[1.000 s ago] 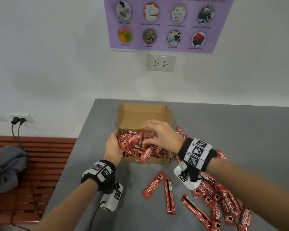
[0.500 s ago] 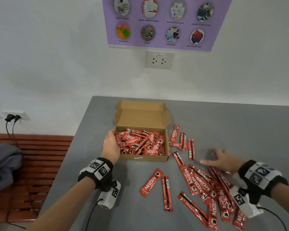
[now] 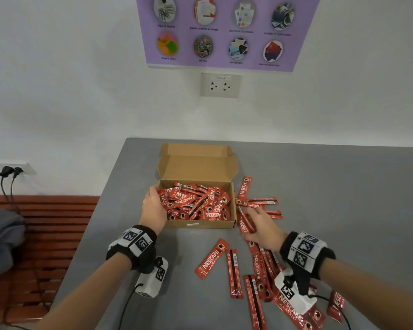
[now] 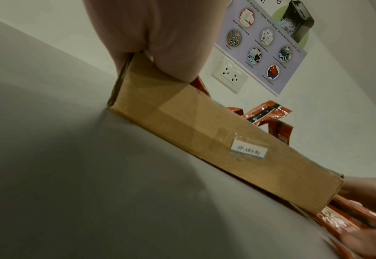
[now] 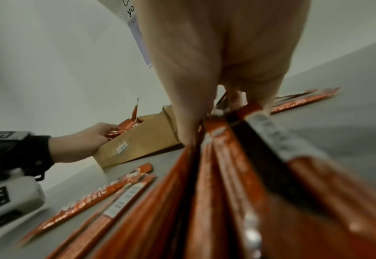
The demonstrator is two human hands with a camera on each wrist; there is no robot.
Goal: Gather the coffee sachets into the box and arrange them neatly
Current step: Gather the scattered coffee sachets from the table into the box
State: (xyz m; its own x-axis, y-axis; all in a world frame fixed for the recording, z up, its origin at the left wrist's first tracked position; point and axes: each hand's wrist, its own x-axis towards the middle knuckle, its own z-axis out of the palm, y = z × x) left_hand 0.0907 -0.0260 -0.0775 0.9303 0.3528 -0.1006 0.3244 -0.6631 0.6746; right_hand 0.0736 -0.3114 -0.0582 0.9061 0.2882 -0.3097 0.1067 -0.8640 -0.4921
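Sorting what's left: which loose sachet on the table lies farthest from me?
The sachet just right of the box, logo up, beside the back corner; every other loose one lies nearer.

Brown cardboard box (image 3: 202, 224), lid flap open toward wall, small white label on near side; heaped with red Nescafe Classic sachets (image 3: 196, 203) lying crisscross, untidy. More red sachets (image 3: 260, 265) loose on grey surface right of box and in front; 2 (image 3: 222, 265) apart near front.

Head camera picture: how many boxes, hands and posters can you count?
box: 1
hands: 2, left hand holding the box, right hand gripping sachets
poster: 1
total: 4
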